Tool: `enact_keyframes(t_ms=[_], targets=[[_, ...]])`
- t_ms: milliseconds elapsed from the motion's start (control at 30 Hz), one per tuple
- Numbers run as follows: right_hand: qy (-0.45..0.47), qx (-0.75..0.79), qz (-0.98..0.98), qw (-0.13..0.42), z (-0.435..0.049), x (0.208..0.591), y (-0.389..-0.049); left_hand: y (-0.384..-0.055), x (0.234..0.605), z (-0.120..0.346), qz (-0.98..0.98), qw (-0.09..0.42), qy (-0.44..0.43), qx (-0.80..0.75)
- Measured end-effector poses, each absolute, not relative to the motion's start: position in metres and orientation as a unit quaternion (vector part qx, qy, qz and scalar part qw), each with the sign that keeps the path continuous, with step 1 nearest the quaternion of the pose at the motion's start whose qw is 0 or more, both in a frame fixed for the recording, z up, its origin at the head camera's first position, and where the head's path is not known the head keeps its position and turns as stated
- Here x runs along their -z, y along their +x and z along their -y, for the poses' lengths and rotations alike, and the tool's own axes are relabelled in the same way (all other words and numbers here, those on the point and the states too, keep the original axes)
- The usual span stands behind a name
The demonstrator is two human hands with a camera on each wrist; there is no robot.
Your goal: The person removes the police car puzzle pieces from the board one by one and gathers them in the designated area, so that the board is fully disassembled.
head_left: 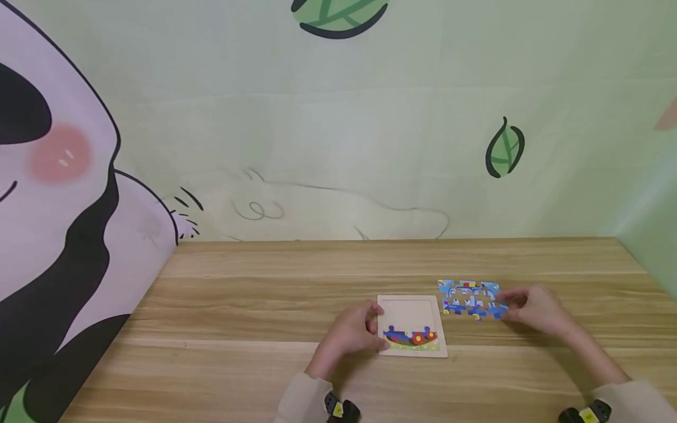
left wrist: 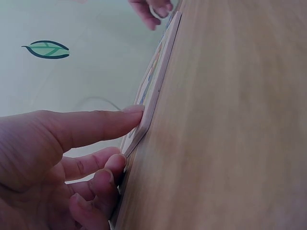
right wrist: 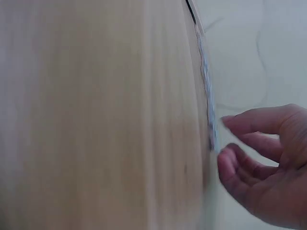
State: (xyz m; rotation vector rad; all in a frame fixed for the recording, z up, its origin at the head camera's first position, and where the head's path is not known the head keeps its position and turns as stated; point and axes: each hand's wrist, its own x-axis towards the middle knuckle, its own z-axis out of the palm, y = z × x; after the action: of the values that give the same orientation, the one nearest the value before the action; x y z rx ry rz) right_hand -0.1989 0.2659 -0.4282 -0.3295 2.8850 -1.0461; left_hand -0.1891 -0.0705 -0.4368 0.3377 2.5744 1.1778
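Observation:
A square wooden puzzle tray lies on the table, its lower part filled with pieces showing red wheels and a blue body. My left hand grips its left side. In the left wrist view the thumb presses on the tray's rim, with other fingers at its corner. Loose blue puzzle pieces lie close together just right of the tray. At their right edge is my right hand, thumb and fingers bent and apart. Nothing shows between those fingers in the right wrist view.
The wooden table runs back to a pale green wall with leaf drawings. A large panda picture covers the wall at the left. Each wrist wears a small black device with a yellow label.

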Motion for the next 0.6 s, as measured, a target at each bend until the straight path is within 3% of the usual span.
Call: enact_keyframes(t_ms=[133, 600], targets=[[-0.128, 0.385, -0.913, 0.032, -0.238, 0.423, -0.196, -0.188, 0.437, 0.071, -0.891, 0.145, 0.117, -0.413], [-0.197, 0.440, -0.864, 0.146, -0.131, 0.425, -0.192, -0.190, 0.437, 0.071, -0.894, 0.140, 0.134, -0.404]])
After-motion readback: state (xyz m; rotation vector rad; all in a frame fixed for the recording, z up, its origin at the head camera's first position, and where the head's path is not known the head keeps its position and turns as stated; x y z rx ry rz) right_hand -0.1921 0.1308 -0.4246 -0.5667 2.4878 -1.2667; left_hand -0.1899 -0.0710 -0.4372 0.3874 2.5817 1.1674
